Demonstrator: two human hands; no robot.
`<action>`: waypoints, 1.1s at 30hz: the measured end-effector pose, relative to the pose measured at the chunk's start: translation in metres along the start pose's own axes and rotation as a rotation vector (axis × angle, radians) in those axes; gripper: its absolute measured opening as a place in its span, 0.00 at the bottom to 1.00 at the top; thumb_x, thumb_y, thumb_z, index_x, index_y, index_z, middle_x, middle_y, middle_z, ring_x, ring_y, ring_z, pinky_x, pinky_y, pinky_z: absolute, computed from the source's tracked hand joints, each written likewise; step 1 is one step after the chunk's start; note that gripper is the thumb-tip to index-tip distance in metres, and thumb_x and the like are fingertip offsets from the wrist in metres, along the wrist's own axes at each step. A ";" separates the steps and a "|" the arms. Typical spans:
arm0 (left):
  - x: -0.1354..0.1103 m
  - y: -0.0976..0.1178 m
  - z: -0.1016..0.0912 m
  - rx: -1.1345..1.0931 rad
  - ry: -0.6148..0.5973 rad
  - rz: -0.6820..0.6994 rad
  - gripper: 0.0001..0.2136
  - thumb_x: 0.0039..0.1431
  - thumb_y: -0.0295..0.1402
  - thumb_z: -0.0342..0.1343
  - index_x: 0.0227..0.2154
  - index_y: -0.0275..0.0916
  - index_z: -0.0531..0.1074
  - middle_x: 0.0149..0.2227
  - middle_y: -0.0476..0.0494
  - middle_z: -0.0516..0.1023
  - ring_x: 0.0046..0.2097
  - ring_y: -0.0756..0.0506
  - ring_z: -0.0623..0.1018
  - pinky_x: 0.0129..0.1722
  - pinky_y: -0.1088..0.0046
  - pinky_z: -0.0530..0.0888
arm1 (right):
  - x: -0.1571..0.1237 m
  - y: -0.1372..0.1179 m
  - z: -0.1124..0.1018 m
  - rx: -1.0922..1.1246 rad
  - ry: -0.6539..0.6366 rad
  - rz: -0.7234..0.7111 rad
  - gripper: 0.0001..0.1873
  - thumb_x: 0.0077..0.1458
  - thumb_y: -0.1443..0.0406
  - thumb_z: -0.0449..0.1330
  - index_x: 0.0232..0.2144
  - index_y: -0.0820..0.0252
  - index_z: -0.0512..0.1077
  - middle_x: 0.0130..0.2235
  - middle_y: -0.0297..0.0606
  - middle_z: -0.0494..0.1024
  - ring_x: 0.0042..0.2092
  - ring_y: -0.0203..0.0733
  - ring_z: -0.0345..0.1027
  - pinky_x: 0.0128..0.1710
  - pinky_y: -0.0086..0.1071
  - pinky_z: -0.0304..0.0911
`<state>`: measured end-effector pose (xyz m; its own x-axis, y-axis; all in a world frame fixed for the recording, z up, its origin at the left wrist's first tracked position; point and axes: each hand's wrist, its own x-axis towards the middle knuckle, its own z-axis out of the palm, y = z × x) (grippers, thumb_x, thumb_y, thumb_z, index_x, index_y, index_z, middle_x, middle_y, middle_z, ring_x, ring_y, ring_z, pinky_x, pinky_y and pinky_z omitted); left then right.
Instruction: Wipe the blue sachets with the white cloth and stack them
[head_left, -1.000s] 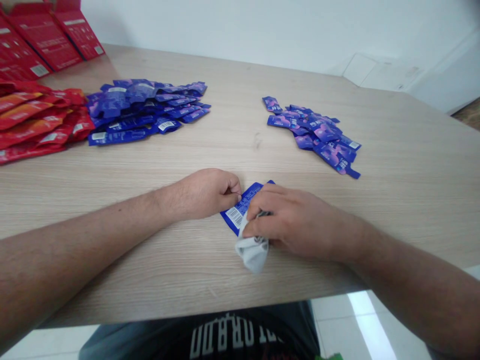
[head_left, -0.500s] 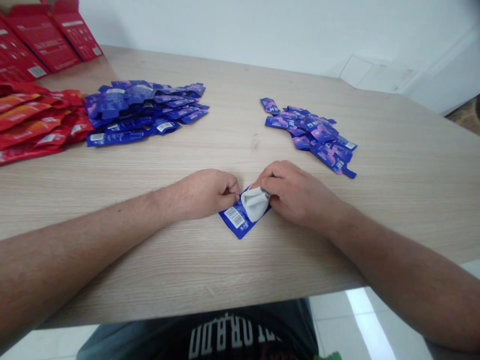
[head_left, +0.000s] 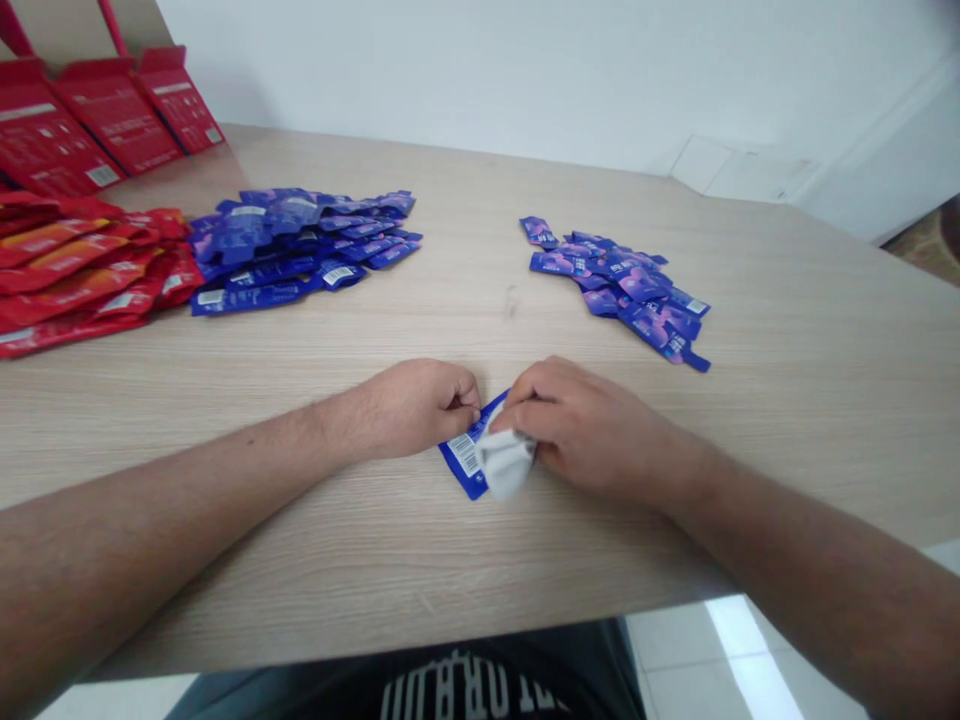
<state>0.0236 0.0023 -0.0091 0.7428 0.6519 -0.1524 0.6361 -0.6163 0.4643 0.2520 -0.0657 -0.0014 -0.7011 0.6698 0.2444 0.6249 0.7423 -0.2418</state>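
My left hand [head_left: 405, 408] is curled, its fingertips pinching the upper left edge of a blue sachet [head_left: 465, 458] that lies barcode side up on the wooden table [head_left: 315, 560]. My right hand [head_left: 581, 430] presses a crumpled white cloth [head_left: 506, 462] onto the sachet's lower right part. The cloth and my fingers hide most of the sachet, leaving its barcode and one corner showing.
A heap of blue sachets [head_left: 292, 245] and a looser purple-blue heap [head_left: 622, 285] lie ahead of my hands. Red sachets [head_left: 75, 265] lie at the far left, with flat red cartons [head_left: 105, 115] behind them. A white wall stands beyond the table.
The cloth has shifted from the sachet's middle toward its lower edge under my right hand. The sachet sits slightly turned, and my left hand keeps its hold.
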 end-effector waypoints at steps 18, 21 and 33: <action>-0.005 -0.079 -0.081 -0.005 0.604 -0.301 0.12 0.56 0.42 0.52 0.28 0.39 0.73 0.23 0.52 0.72 0.25 0.51 0.69 0.26 0.75 0.63 | -0.001 0.048 0.003 0.093 0.169 0.115 0.19 0.48 0.78 0.55 0.40 0.58 0.73 0.43 0.40 0.74 0.47 0.45 0.68 0.49 0.38 0.65; -0.011 -0.098 -0.110 0.101 0.748 -0.443 0.12 0.56 0.42 0.52 0.28 0.39 0.74 0.21 0.51 0.70 0.24 0.50 0.67 0.24 0.74 0.61 | 0.000 0.047 0.004 0.101 0.161 0.120 0.18 0.48 0.78 0.55 0.39 0.57 0.73 0.43 0.40 0.74 0.46 0.45 0.68 0.48 0.38 0.65; 0.023 -0.152 -0.195 0.286 0.617 -0.629 0.12 0.57 0.37 0.53 0.31 0.31 0.73 0.23 0.50 0.68 0.36 0.49 0.68 0.38 0.75 0.63 | 0.000 0.048 0.008 0.132 0.133 0.130 0.21 0.49 0.78 0.56 0.42 0.56 0.75 0.44 0.40 0.74 0.48 0.45 0.67 0.50 0.40 0.64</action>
<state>-0.0965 0.1973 0.0863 0.0531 0.9724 0.2270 0.9728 -0.1016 0.2080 0.2792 -0.0307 -0.0202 -0.5607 0.7628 0.3222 0.6506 0.6465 -0.3985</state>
